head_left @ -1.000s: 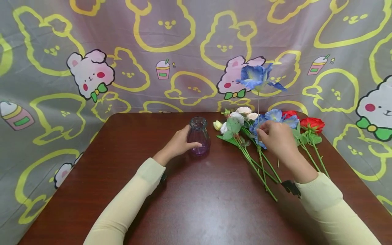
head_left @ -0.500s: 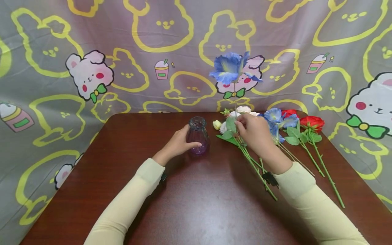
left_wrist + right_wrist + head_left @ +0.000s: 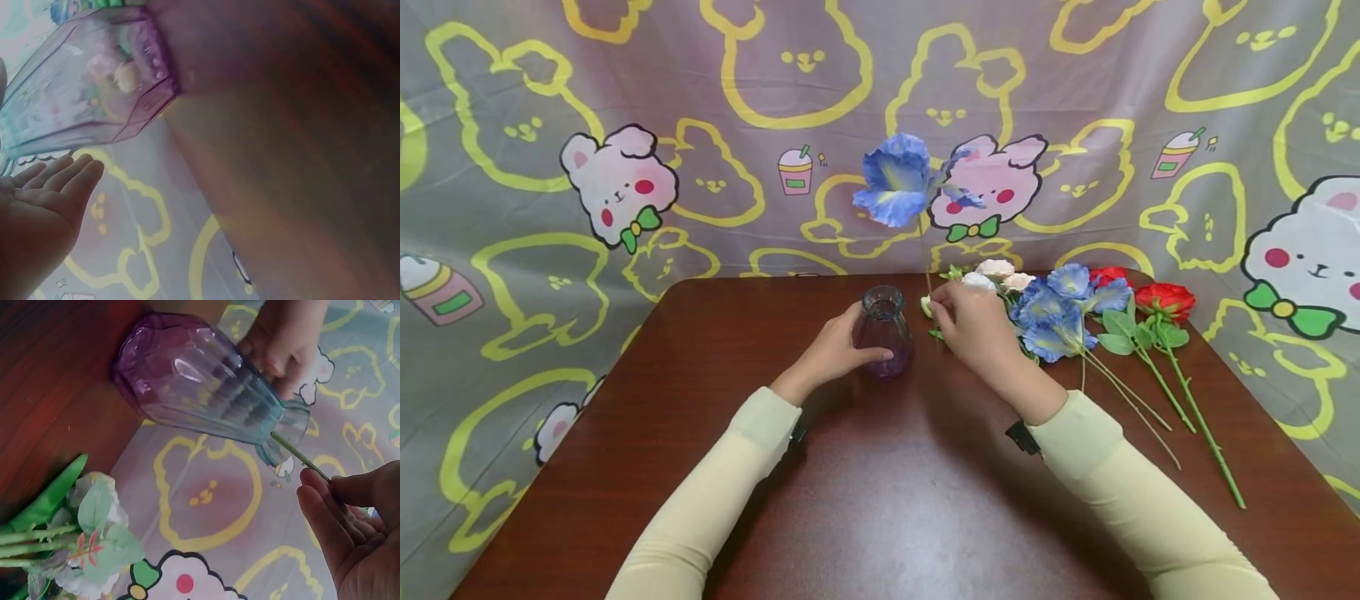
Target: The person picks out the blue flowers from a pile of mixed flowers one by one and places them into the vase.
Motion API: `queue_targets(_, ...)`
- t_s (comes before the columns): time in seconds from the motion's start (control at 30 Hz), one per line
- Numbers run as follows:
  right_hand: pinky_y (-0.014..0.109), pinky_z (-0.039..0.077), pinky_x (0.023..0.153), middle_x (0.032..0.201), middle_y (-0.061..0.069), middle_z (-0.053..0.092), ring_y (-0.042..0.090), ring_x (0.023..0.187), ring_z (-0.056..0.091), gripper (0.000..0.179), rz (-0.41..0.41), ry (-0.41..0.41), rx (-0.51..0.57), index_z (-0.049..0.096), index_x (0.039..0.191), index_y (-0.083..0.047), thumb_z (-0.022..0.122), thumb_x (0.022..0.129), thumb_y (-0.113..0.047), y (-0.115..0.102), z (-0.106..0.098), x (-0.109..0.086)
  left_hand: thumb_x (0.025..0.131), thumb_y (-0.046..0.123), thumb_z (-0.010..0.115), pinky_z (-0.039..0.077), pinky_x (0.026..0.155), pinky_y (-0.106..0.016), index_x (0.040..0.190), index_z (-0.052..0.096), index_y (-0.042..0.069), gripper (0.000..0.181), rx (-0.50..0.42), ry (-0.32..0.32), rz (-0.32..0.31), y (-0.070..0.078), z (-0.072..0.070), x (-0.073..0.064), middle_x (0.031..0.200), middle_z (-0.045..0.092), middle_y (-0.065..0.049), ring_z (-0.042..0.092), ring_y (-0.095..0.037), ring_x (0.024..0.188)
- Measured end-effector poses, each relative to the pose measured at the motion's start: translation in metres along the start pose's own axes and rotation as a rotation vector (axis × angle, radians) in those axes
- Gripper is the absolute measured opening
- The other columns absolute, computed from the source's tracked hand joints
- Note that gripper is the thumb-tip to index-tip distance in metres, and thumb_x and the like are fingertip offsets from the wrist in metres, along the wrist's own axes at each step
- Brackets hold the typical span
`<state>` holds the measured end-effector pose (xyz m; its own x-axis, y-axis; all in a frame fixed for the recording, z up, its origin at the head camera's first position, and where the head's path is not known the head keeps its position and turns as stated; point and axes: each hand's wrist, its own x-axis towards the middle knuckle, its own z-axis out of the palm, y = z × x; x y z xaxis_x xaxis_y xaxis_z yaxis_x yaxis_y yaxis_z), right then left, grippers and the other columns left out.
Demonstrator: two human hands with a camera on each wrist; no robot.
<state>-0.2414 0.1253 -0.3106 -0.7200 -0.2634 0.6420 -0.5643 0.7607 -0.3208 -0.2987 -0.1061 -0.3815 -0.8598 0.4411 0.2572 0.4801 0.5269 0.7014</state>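
Your left hand (image 3: 830, 354) grips the glass vase (image 3: 891, 332); near it, your right hand (image 3: 976, 327) pinches a blue iris (image 3: 893, 179) by its stem (image 3: 299, 454).

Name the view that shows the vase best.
The right wrist view: the vase shows from purple base to rim. The head view shows it smaller, partly behind the left hand; the left wrist view crops its rim.
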Motion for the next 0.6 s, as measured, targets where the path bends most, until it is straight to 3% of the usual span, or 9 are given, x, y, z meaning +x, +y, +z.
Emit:
queue_targets(0.2,0.04,0.054,0.063,0.079,0.012,0.07,0.027,0.07,0.066,0.011,-0.035,0.017,0.014,0.068,0.092,0.002,0.068,0.091,-0.009,-0.007,0.01,0.003,0.079,0.029,0.083,0.038,0.107,-0.041,0.148,0.037,0.008,0.085,-0.071,0.053,0.039,0.009,-0.016,-0.002,0.144,0.047,-0.011,0.043,-0.026,0.133)
queue_targets(0.3,0.039,0.053,0.062,0.079,0.011,0.07,0.025,0.068,0.065,0.01,-0.042,0.02,0.034,0.068,0.092,0.001,0.068,0.091,-0.009,-0.01,0.013,0.003,0.082,0.022,0.081,0.037,0.108,-0.036,0.147,0.038,0.005,0.08,-0.118,0.085,0.088,0.016,-0.024,-0.003,0.147,0.044,-0.012,0.041,-0.023,0.134)
queue_targets(0.53,0.038,0.054,0.061,0.08,0.01,0.071,0.023,0.067,0.066,0.008,-0.058,-0.012,0.042,0.067,0.09,0.0,0.069,0.09,-0.008,-0.024,0.018,0.003,0.086,-0.007,0.068,0.038,0.106,-0.047,0.132,0.046,-0.017,0.052,-0.276,0.23,0.243,0.07,-0.044,-0.013,0.135,0.05,-0.03,0.046,-0.042,0.127)
queue_targets(0.6,0.038,0.053,0.062,0.08,0.01,0.071,0.023,0.068,0.066,0.008,-0.064,-0.021,0.04,0.067,0.09,-0.001,0.069,0.09,-0.009,-0.027,0.019,0.003,0.088,-0.009,0.066,0.039,0.105,-0.047,0.13,0.049,-0.017,0.046,-0.356,0.26,0.261,0.069,-0.045,-0.01,0.132,0.052,-0.03,0.048,-0.042,0.126)
